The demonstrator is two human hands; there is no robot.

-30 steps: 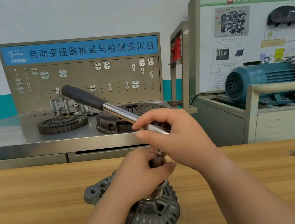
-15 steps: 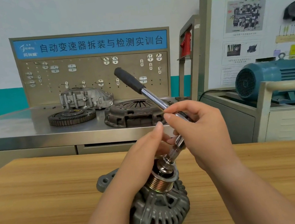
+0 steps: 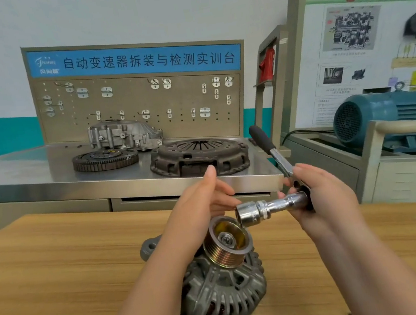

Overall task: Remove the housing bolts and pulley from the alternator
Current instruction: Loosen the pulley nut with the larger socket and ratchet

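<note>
The alternator (image 3: 219, 300) lies on the wooden table (image 3: 58, 267) right in front of the person, with its ribbed pulley (image 3: 226, 249) facing up and tipped a little toward the camera. The step in hand looks like the pulley fastener rather than the housing bolts. A nut (image 3: 226, 239) or shaft end shows in the pulley's recess, and the pulley sits on its shaft, so that part of the task is judged not yet done. The right hand (image 3: 329, 194) wraps its fingers round the head of the ratchet (image 3: 278, 159). Its handle slants up and away, and the socket (image 3: 250, 213) points sideways just above the pulley's far rim, off the nut and apparently clear of the rim. The left hand (image 3: 206, 196) hovers just behind the socket's mouth with fingers straight and spread loosely, gripping nothing that shows, though its palm is turned away. The next move probably calls for tipping the socket down and seating it squarely over the nut. The free hand would then need to brace the pulley — otherwise it would likely just spin with the wrench.
</note>
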